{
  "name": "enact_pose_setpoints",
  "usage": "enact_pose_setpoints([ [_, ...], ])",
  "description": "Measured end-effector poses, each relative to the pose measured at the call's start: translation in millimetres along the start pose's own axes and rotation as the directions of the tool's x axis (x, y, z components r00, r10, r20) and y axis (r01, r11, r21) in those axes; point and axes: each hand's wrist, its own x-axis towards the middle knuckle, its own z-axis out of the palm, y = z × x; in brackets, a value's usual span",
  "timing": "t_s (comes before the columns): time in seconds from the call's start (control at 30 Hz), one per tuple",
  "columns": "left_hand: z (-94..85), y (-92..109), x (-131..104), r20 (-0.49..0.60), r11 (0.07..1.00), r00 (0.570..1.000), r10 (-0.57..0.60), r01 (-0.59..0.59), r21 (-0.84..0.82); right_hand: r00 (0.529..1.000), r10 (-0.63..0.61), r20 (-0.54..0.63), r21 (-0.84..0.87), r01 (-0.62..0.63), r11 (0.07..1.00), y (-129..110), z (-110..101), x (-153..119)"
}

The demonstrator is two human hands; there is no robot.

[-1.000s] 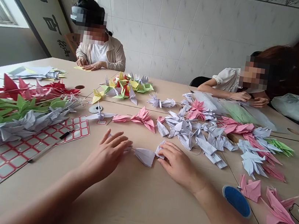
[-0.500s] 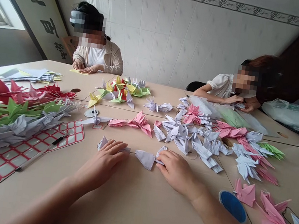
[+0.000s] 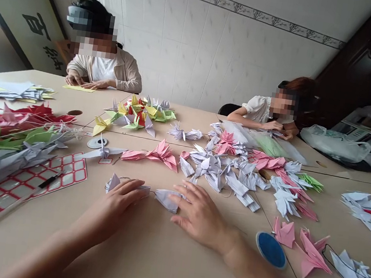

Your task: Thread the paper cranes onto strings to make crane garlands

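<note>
Two pale folded-paper pieces lie in front of me, joined by a short dark thread. My left hand point(image 3: 124, 202) rests with its fingers together over the left paper piece point(image 3: 113, 181), whose pointed tip sticks up beside the knuckles. Over the right paper piece point(image 3: 164, 199) my right hand point(image 3: 197, 214) is spread, its fingertips covering that piece's right end. What lies under each palm is hidden. Just beyond my hands are a pink folded strand point(image 3: 162, 155) and a heap of pale folded paper point(image 3: 207, 164).
Red, green and pale paper strands point(image 3: 2, 138) lie on a red-grid sheet point(image 3: 74, 170) at left. At right are a blue disc point(image 3: 271, 249) and pink paper shapes point(image 3: 314, 256). Two people point(image 3: 106, 65) point(image 3: 262, 108) sit across the table, hands on paper.
My right hand has moved left over the right paper piece, and its fingers have spread. My left hand stays on its piece. The whole view has shifted, with the scene sliding left.
</note>
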Motion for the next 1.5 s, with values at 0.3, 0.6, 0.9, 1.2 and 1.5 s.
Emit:
enact_pose_setpoints([
  [0.3,-3.2,1,2,-0.028,0.998,1.0,-0.011,0.012,0.054,0.993,-0.02,0.115,0.065,0.013,0.998,4,4,-3],
  [0.6,-2.7,2,-3,0.008,0.976,1.0,0.0,-0.002,0.217,0.998,-0.018,0.068,0.035,0.016,0.999,0,0,-1],
  [0.9,-15.9,29,-1,0.134,0.992,0.988,0.08,-0.092,0.091,1.0,-0.002,-0.015,0.031,0.002,1.0,-5,5,0],
  [1.2,-12.8,21,-3,0.077,0.994,0.997,0.009,-0.001,-0.112,0.985,-0.063,0.163,0.089,0.049,0.995,-8,7,-3],
  [1.5,-14.7,22,3,0.092,0.989,0.996,-0.012,0.026,-0.148,0.989,-0.096,0.11,0.073,0.089,0.993,-14,6,-4],
])
